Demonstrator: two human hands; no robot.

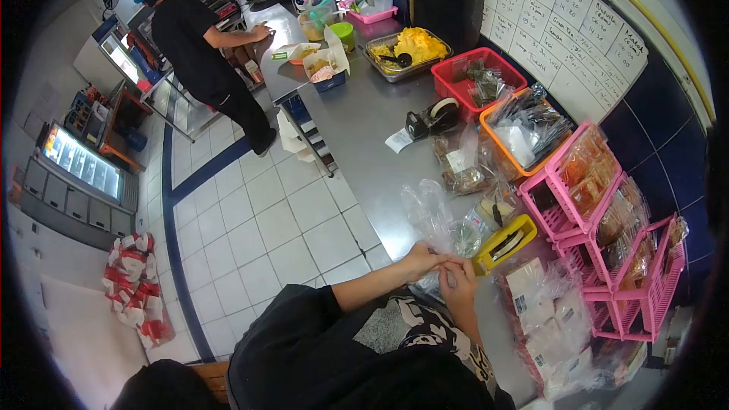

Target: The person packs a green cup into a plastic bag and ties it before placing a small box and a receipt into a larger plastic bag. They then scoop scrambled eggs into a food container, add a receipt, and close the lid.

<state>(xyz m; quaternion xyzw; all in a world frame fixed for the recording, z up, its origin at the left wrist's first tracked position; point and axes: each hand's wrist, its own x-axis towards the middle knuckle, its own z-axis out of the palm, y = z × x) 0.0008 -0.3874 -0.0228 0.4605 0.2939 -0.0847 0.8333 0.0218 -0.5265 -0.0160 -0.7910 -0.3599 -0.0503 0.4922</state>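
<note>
Close together at the near edge of the steel counter, my left hand and my right hand have their fingers closed on a clear plastic bag. Its loose part spreads over the counter beyond my fingers, and some plastic also shows below them. What the bag contains is hard to make out. Just right of my right hand stands a yellow dispenser with a dark slot. Behind it lie a roll of clear tape or film and more clear packets.
Pink baskets of packets stand stacked at right, with wrapped white packs before them. Farther along are an orange basket, a red basket, a label gun and a tray of yellow food. Another person stands at the counter's far end.
</note>
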